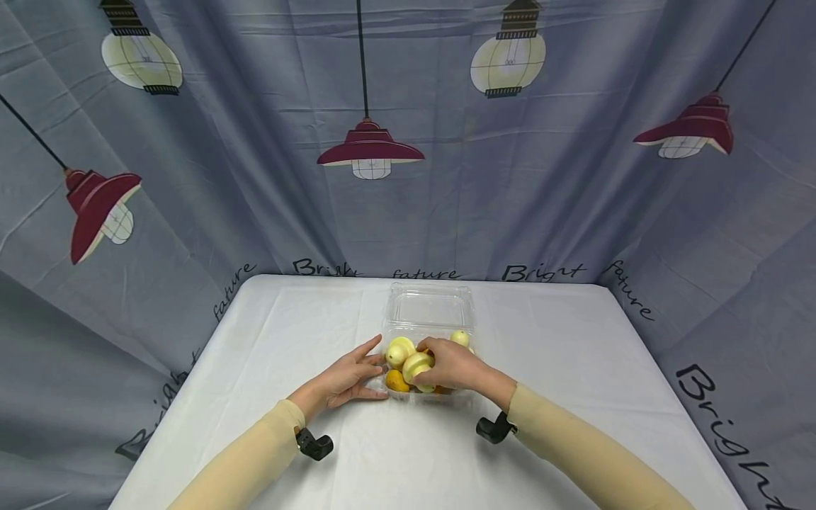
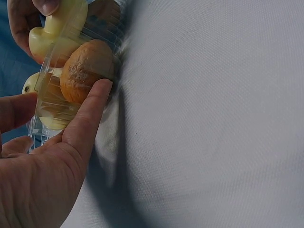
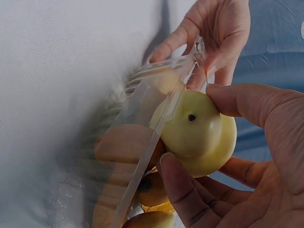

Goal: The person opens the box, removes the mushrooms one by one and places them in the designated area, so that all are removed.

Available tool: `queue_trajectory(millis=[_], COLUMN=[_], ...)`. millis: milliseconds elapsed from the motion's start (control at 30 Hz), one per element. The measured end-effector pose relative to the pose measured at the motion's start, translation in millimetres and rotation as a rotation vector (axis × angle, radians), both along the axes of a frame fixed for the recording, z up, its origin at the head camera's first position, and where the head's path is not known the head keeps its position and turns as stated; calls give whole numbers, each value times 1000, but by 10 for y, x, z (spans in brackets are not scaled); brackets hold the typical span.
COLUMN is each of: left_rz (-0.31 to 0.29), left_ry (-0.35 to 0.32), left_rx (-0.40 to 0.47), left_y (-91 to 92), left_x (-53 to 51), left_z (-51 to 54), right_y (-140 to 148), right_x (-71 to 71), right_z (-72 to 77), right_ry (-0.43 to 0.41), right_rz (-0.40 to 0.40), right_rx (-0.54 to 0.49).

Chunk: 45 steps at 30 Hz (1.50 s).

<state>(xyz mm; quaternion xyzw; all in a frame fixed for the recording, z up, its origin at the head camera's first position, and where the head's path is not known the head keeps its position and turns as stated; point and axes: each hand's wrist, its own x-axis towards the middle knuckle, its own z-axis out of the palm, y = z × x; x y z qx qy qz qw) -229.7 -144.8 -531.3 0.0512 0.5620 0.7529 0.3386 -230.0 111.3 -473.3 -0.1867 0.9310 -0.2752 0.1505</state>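
A clear plastic box (image 1: 459, 399) with a hinged lid holds several fruit-like pieces, pale yellow and orange. My right hand (image 1: 454, 364) pinches a pale yellow two-lobed fruit (image 3: 192, 123) with a dark spot on its end, at the box's opening. My left hand (image 1: 347, 375) is spread at the box's left side, its fairly straight thumb touching the clear wall in the left wrist view. Behind that wall sits an orange-brown round fruit (image 2: 88, 71). Another pale yellow piece (image 1: 399, 352) lies at the box's left, beside the held one.
The clear lid (image 1: 430, 306) lies folded back behind the box. A white cloth (image 1: 306, 319) covers the table. Behind it hangs a grey-blue curtain (image 1: 255, 142) printed with lamps and words. A dark wrist camera (image 1: 314, 445) sits on the left sleeve, another (image 1: 496, 428) on the right.
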Motion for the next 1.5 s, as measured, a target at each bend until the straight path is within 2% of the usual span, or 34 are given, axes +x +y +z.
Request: queue_trajectory(millis=[433,900,1133,1500], left_rz=[0,10,8,3], left_ry=[-2,-4,-1,1], left_rx=[9,10,9,6], left_y=[4,10,-5,-3], left_x=[-11,-2,-6,-4], left_z=[-11,3,-21,-16], right_y=[32,199,308,628], right_x=[-2,-67,-115,-237], right_z=[23,64,76,165], right_ry=[-42,-93,-184,-185], right_rz=[18,5,-37,-95], right_rx=[-53,-302,-429,-557])
